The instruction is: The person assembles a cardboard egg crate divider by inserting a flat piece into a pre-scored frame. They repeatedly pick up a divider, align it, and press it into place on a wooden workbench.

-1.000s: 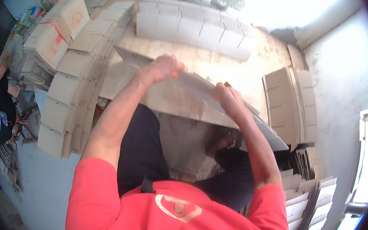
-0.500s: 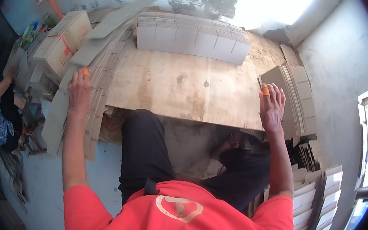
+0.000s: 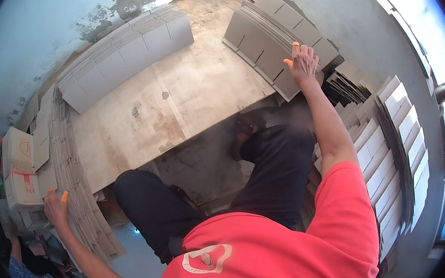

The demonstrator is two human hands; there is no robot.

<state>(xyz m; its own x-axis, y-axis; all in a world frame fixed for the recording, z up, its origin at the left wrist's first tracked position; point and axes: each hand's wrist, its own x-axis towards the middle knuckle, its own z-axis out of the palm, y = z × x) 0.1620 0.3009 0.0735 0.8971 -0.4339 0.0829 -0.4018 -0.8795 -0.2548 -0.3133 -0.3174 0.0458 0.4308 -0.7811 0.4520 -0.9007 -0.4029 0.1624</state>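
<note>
Red shirt (image 3: 294, 253), dark trousers (image 3: 277, 166), orange fingercots (image 3: 65, 196)

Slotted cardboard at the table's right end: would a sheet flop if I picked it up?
The slotted cardboard would probably feel stiff, because its sheets look flat. One sheet is likely light, since the edges look thin. It might bend at its slits.

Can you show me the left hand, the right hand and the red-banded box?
Left hand (image 3: 56, 208): head view, back of the hand.
Right hand (image 3: 306, 65): head view, back of the hand.
Red-banded box (image 3: 18, 163): head view, middle of its side.
</note>
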